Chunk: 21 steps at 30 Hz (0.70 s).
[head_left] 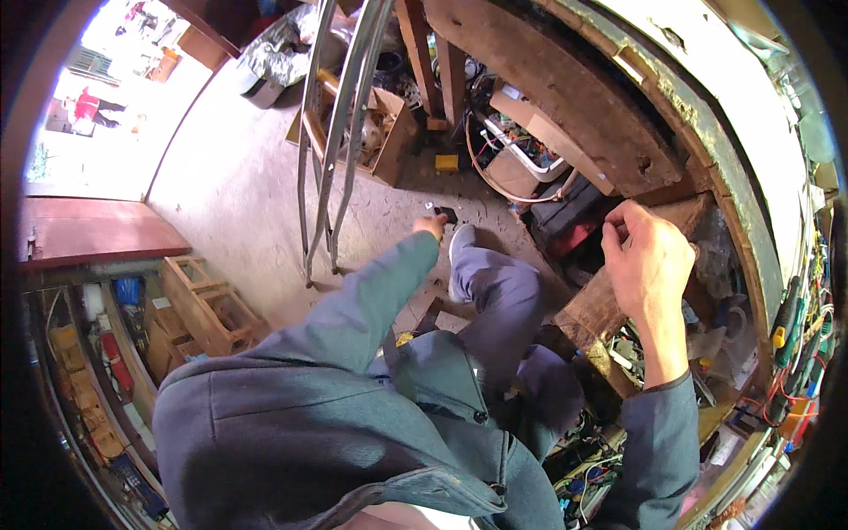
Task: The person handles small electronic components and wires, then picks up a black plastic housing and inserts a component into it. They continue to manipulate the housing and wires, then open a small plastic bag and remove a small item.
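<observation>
My left hand [430, 226] reaches far down over the floor, its fingers closed. A small black object [448, 215] shows right at its fingertips; its kind is too small to tell. My right hand [649, 261] is raised at the right, close to the wooden workbench edge [698, 132]. Its fingers are curled in with the thumb against them, and whatever they may hold is hidden. Below my left hand my shoe [461, 243] rests on the floor.
A metal crutch-like frame [331, 132] stands left of my left hand, before a cardboard box [389, 146]. A yellow block [447, 162] lies on the floor [221, 168]. Under the bench are a white tray [530, 155] and tangled parts. Wooden crates [221, 309] stand at left.
</observation>
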### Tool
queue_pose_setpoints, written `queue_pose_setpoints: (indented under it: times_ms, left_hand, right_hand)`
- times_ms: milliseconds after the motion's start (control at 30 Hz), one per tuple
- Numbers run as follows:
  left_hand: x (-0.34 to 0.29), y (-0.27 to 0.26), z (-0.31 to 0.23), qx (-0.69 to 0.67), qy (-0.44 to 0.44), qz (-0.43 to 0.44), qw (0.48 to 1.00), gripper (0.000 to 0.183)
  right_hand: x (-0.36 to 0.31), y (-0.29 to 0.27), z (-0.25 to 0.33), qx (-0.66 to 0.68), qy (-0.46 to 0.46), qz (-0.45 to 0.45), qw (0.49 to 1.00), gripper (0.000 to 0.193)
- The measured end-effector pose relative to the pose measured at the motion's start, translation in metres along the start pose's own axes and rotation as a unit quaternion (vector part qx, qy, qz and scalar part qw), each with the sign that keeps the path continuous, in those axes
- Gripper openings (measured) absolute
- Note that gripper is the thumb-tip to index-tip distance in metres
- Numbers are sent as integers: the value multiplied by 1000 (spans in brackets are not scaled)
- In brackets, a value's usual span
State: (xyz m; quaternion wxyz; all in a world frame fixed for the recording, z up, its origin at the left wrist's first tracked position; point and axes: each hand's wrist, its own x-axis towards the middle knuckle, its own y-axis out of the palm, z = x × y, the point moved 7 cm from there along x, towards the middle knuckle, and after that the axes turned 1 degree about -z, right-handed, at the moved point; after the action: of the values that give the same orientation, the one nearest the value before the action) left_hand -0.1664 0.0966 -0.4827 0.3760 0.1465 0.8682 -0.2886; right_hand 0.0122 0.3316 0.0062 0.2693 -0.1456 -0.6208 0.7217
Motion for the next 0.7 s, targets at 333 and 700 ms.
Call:
queue_pose_setpoints:
  times_ms: [333, 700]
  left_hand:
    - [125, -92, -230, -154, 308, -108, 933, 33]
    - [135, 15, -17, -78, 32, 99, 991, 26]
  right_hand:
    - [0, -3, 2, 12, -19, -13, 1000, 10]
    - [3, -6, 5, 28, -37, -32, 998, 12]
